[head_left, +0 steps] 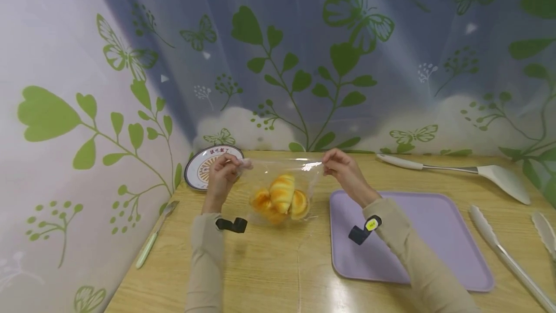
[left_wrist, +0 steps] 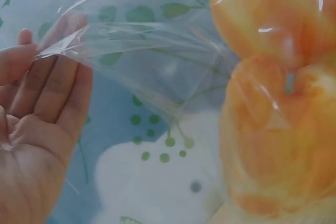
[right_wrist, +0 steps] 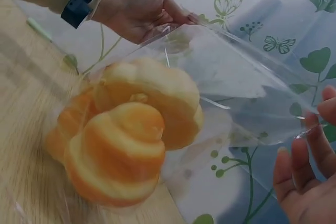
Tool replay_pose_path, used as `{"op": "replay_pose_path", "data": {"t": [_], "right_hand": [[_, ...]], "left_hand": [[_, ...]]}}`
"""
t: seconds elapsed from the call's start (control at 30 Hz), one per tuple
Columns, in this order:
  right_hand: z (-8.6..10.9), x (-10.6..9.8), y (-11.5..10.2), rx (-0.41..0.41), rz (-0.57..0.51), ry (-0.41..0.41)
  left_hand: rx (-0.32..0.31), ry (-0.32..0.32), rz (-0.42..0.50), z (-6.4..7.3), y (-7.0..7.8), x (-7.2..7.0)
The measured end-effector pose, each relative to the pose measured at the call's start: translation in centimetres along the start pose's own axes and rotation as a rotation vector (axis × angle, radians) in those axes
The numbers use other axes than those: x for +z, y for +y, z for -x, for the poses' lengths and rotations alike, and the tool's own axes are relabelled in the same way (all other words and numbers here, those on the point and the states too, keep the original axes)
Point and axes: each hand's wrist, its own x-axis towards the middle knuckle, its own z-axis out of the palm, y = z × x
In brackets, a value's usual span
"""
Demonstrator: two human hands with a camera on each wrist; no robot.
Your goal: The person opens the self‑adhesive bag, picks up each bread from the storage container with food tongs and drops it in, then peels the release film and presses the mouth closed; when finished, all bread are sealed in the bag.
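A clear plastic bag [head_left: 278, 165] with several golden bread rolls [head_left: 282, 193] inside hangs between both hands over the wooden table. My left hand [head_left: 222, 177] pinches one top corner of the bag, thumb against fingers. The opposite top corner is pinched by my right hand [head_left: 345, 170]. In the left wrist view, the film stretches from the left hand [left_wrist: 42, 93] toward the bread [left_wrist: 273, 145]. From the right wrist, a spiral-shaped roll [right_wrist: 118, 156] shows in front of a paler, lobed bun [right_wrist: 157, 98].
A purple tray [head_left: 412, 235] lies on the right, partly under the right forearm. Behind it rests a white-headed turner [head_left: 504, 180]; tongs [head_left: 512, 260] lie at far right. A rimmed plate [head_left: 200, 170] leans at the back left, and a green-handled fork [head_left: 156, 235] lies near the left edge.
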Motion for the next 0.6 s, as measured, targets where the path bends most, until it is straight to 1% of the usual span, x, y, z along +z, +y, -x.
{"op": "replay_pose_path", "data": {"t": [0.13, 0.2, 0.3, 0.4, 0.47, 0.53, 0.6], "right_hand": [[0.1, -0.5, 0.2, -0.054, 0.160, -0.050], [0.2, -0.6, 0.3, -0.084, 0.248, -0.062], [0.4, -0.7, 0.4, -0.113, 0.399, -0.050], [0.6, -0.8, 0.5, -0.148, 0.534, -0.034], [0.7, -0.7, 0.6, -0.166, 0.594, -0.022], [0.6, -0.6, 0.5, -0.177, 0.625, -0.004], [0.6, -0.4, 0.4, -0.171, 0.631, 0.009]], "left_hand": [[0.078, -0.029, 0.042, -0.2, -0.7, 0.0], [0.116, -0.042, 0.053, -0.3, -0.9, 0.0], [0.159, -0.036, 0.055, -0.5, -1.3, 0.2], [0.198, -0.022, 0.030, -0.7, -1.4, 0.4], [0.217, -0.010, 0.009, -0.8, -1.3, 0.6], [0.230, -0.004, -0.024, -0.9, -1.2, 0.9], [0.218, 0.022, -0.076, -0.9, -0.9, 1.2]]}}
